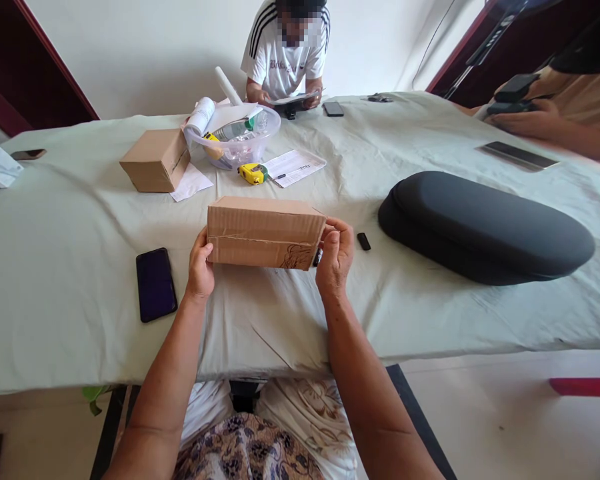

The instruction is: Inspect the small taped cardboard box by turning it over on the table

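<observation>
A closed brown cardboard box [263,232] rests on the pale green tablecloth [70,267] in front of me. My left hand [201,265] grips its left end, thumb on the front face. My right hand [335,255] is curled around its right end, fingers pressed to the side. A small dark object [318,257] peeks out under the box by my right hand.
A black phone [155,283] lies left of the box. A large dark oval case [485,227] sits at the right, a small black item [363,241] beside it. Farther back are a second cardboard box [155,161], a clear bowl [235,137], a yellow tape measure [253,173] and papers [294,167]. Two other people sit opposite and at right.
</observation>
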Demonstrator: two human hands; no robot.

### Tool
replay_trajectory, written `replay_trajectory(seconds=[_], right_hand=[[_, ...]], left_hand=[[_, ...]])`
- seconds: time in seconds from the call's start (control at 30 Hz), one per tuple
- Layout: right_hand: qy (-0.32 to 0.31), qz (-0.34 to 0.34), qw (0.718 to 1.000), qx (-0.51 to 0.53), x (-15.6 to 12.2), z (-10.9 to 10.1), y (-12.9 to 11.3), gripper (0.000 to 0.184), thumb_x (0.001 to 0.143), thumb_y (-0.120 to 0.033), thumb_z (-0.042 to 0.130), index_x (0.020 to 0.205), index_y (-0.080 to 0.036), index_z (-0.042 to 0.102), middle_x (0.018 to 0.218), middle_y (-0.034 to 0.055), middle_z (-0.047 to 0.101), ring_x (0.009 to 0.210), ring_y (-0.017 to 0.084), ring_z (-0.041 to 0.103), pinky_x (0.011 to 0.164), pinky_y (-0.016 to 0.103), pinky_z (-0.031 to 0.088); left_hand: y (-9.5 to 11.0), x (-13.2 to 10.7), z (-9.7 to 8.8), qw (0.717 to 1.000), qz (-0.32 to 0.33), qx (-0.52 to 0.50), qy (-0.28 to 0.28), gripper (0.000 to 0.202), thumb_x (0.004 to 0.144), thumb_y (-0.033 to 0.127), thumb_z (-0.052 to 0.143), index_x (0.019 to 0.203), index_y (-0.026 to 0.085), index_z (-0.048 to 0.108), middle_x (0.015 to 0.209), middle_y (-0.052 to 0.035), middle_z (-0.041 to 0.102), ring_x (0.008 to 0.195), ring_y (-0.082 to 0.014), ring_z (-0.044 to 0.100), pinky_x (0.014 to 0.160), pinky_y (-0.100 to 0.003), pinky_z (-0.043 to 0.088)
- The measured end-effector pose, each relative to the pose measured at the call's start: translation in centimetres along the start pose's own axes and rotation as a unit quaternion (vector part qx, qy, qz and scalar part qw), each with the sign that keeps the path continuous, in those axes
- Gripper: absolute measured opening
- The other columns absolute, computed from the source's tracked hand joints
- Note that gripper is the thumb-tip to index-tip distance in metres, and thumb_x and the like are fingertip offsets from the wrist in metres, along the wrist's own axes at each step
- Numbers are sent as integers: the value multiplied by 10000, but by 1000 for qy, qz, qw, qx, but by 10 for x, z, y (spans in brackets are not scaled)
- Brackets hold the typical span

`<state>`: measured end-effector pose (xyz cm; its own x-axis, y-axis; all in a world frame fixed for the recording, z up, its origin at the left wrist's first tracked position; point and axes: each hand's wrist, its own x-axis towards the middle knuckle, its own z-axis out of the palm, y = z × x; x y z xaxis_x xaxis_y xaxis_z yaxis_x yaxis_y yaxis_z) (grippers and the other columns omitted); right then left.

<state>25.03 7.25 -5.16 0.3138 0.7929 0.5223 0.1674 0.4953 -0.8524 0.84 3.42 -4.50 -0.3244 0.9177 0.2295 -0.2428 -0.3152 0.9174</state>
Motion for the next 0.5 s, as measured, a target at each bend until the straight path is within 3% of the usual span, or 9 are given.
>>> replay_trajectory(seconds=[0.1,0.27,0.5], right_hand=[[-3,23,1000,-19,-1,-1,-1,526,950,-703,378,996,-232,607,808,-8,577,733,157,560,686,297,477],[-21,53,998,-37,-1,0,-6,534,892,-737,455,836,-219,570,747,-21,519,709,155,503,690,301,438],[-56,53,997,14,1,3,-7,477,864,-700,553,854,-224,589,747,-23,515,698,142,480,647,271,429]], left_hand=[[-4,-1,-3,999,26,31,15,447,791,554,677,1081,215,664,1089,-60,699,1073,-234,640,918,-336,505],[-8,-1,-4,993,35,92,60,620,716,757,701,987,213,581,921,-29,605,850,-174,597,768,-297,492],[-6,1,-3,982,62,139,108,590,770,785,618,890,211,555,889,-24,567,832,-167,562,763,-303,484]])
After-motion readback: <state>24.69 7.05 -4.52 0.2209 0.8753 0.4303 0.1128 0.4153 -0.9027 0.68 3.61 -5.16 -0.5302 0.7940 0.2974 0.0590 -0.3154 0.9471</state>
